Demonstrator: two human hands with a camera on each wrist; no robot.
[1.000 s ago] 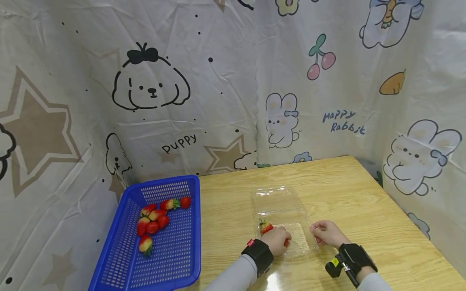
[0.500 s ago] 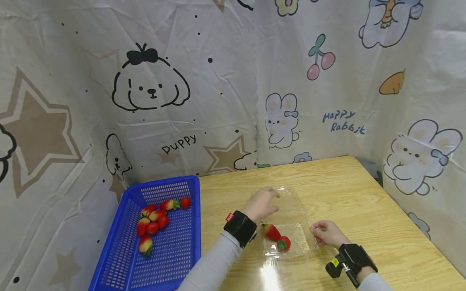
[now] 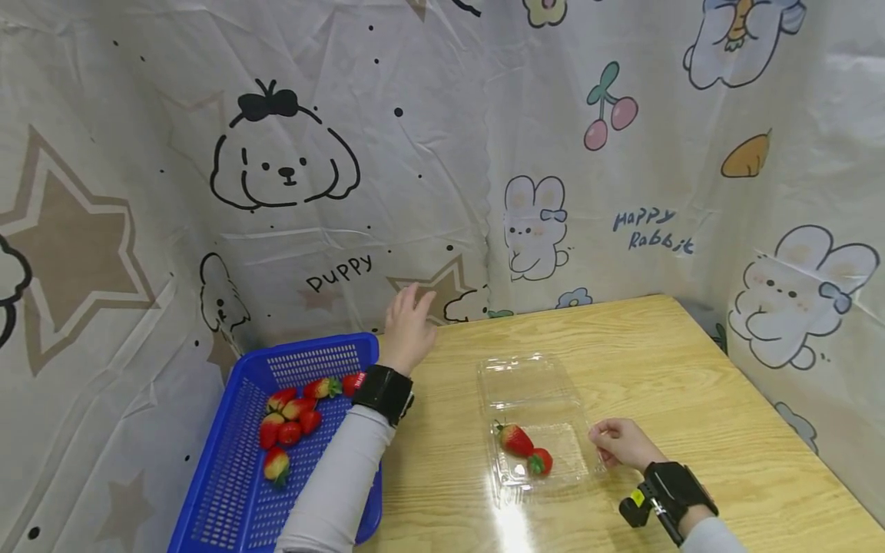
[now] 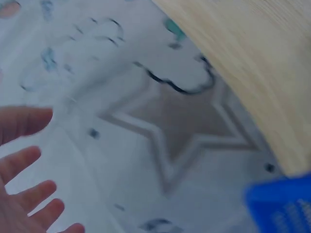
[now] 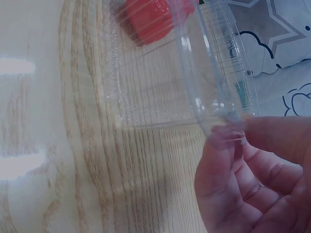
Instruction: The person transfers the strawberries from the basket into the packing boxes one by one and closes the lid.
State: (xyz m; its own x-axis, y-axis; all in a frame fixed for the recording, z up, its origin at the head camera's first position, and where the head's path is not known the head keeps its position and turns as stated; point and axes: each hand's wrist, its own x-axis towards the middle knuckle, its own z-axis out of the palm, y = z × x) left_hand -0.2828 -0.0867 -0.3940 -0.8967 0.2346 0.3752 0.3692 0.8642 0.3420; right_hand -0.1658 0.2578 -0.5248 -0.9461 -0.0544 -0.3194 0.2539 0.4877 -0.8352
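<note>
My left hand (image 3: 409, 330) is raised near the far right corner of the blue basket (image 3: 378, 461), holding nothing. Its fingers stand apart in the left wrist view, thumb and fingertips (image 4: 46, 187) spread. My right hand (image 3: 622, 443) pinches the right edge of a clear plastic clamshell box (image 3: 567, 430), thumb against fingers, as the right wrist view shows up close. The box lies with its lid (image 3: 525, 376) laid back. Two strawberries sit inside it, a larger strawberry (image 3: 515, 440) and a smaller strawberry (image 3: 540, 461) with its green leaves toward me.
Several strawberries (image 3: 290, 433) lie grouped in the blue basket at the left; my left forearm covers part of it. The wooden table (image 3: 664, 369) ends at a printed curtain (image 3: 429, 153) behind and to the right.
My left hand has released a strawberry in the box, then travelled up and left over the lid to the basket's far corner. My right hand keeps its pinch on the box.
</note>
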